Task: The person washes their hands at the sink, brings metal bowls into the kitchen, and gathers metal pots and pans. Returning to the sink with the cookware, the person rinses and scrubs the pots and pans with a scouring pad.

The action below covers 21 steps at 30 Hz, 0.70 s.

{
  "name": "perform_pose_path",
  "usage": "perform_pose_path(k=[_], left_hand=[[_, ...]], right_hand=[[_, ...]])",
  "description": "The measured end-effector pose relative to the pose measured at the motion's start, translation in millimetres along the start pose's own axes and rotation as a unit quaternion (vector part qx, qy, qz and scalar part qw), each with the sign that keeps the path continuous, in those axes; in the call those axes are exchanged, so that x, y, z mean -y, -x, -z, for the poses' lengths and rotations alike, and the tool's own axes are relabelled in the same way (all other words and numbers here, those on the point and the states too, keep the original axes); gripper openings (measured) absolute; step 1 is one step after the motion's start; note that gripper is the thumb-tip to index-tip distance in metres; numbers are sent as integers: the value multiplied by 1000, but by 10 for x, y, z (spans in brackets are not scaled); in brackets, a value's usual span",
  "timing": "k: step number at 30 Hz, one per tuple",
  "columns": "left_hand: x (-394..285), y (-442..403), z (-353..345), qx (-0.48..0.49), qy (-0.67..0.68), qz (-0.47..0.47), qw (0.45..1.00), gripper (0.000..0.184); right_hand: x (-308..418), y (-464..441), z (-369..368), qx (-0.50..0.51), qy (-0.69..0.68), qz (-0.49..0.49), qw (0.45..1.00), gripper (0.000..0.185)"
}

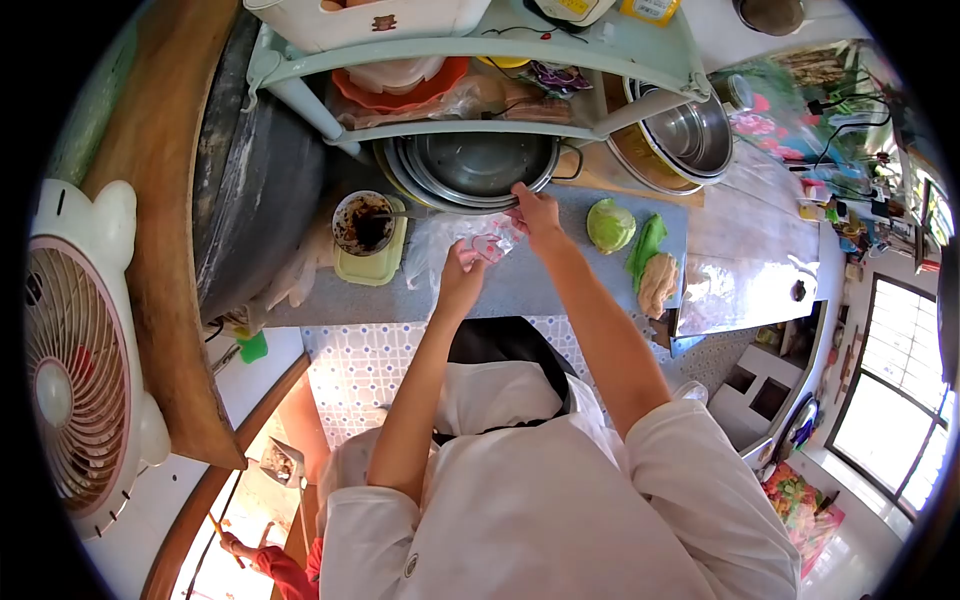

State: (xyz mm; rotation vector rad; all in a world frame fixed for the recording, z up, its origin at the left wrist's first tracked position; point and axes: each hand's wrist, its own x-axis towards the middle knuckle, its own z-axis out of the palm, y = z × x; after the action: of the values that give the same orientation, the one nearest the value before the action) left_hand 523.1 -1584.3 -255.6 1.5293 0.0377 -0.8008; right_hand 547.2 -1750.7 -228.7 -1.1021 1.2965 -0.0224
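Observation:
Both of my hands are over the grey counter (pixel 570 215), in front of a stack of metal basins (pixel 470 165). My left hand (pixel 462 280) has its fingers closed on a clear plastic bag (pixel 487 247) with a pink and red print. Up and to the right, my right hand (pixel 538 217) pinches the far side of the same bag, its fingers close to the basins' rim; whether they touch the rim I cannot tell. More crumpled clear plastic (pixel 432 238) lies to the left. What the bag contains, if anything, cannot be made out.
Left of the bag, a bowl of dark sauce (pixel 364 222) with a spoon stands on a pale green lid (pixel 372 266). A cabbage (pixel 610 226), green leaves (pixel 648 243) and a tan lump (pixel 657 284) lie right. A shelf (pixel 470 46) overhangs the basins. A fan (pixel 75 370) stands far left.

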Motion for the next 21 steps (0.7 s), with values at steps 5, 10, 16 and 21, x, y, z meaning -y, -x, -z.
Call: perform_pose_path(k=[5, 10, 16, 21], left_hand=[[193, -91, 34, -9, 6, 37, 999, 50], [44, -291, 19, -44, 98, 94, 990, 48], [107, -121, -123, -151, -546, -157, 809, 50], [528, 180, -134, 130, -607, -27, 784, 40]], right_hand=[[-38, -177, 26, 27, -26, -4, 999, 20], [-55, -14, 247, 56, -88, 0, 995, 25], [-624, -506, 626, 35, 161, 34, 986, 45], [-827, -425, 432, 77, 442, 316, 836, 68]])
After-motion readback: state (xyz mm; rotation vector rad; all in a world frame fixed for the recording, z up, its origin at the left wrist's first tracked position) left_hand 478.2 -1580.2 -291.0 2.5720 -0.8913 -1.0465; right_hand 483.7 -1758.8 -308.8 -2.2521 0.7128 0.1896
